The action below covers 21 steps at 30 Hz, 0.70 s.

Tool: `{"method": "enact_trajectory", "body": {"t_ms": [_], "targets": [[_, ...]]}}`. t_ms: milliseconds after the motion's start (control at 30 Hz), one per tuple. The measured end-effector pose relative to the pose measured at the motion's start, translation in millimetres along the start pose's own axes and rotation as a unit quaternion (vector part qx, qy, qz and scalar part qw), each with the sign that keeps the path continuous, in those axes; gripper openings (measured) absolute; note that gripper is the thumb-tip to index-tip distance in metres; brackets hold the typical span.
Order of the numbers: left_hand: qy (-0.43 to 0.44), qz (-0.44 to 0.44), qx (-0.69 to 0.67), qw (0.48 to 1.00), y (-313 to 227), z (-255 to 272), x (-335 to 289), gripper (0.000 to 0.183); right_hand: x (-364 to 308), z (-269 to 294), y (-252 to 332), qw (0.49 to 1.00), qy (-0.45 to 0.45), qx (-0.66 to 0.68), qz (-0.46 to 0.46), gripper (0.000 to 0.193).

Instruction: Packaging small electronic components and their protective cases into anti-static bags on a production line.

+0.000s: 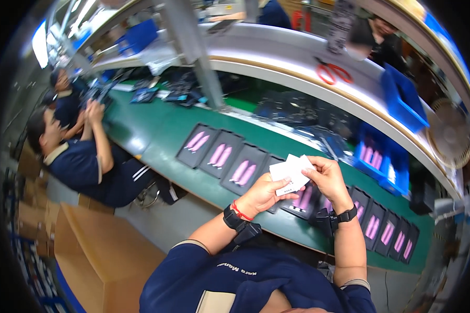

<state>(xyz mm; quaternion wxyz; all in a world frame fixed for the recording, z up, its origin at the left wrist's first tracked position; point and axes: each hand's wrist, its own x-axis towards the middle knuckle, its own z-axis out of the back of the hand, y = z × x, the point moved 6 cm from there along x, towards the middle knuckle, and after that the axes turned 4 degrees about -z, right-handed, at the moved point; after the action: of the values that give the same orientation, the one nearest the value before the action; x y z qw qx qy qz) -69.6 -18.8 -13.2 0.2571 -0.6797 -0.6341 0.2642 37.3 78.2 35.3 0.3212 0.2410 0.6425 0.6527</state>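
White cards (289,172) are held in a fanned stack between my two hands, above the green table. My left hand (266,194) grips the stack from below with the thumb on top. The fingers of my right hand (326,177) pinch a card at the stack's right edge. Beneath and beside my hands runs a row of black trays (209,166), each with pink tube-like pieces (221,155) lying in it. My hands and the cards partly hide the middle trays.
The green table (156,136) carries dark bagged items (303,117) along its back. Blue bins (373,156) stand at the right. Red-handled scissors (333,73) lie on the shelf above, near a fan (451,133). A large cardboard box (99,250) and co-workers (78,156) are on the left.
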Motion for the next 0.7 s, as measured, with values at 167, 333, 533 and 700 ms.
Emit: {"method": "enact_trajectory", "body": {"t_ms": [167,333,533,700], "targets": [[-0.140,-0.150,0.001,0.979,-62.8,71.1,-80.5,0.043,59.7,-74.2,3.5,0.997,0.037,-0.073,0.007,0.020],[-0.291,-0.242,0.063,0.923,-102.8,137.6,-162.2,0.038,136.7,-182.5,-0.7,0.987,0.045,-0.125,0.095,0.018],[-0.330,-0.253,0.066,0.907,-111.3,153.7,-168.5,0.037,157.9,-236.3,-1.6,0.929,-0.043,-0.278,0.240,0.039],[-0.307,-0.214,0.067,0.925,-108.7,157.1,-145.4,0.036,121.3,-250.4,-11.7,0.965,0.244,-0.093,0.032,0.018]]}}
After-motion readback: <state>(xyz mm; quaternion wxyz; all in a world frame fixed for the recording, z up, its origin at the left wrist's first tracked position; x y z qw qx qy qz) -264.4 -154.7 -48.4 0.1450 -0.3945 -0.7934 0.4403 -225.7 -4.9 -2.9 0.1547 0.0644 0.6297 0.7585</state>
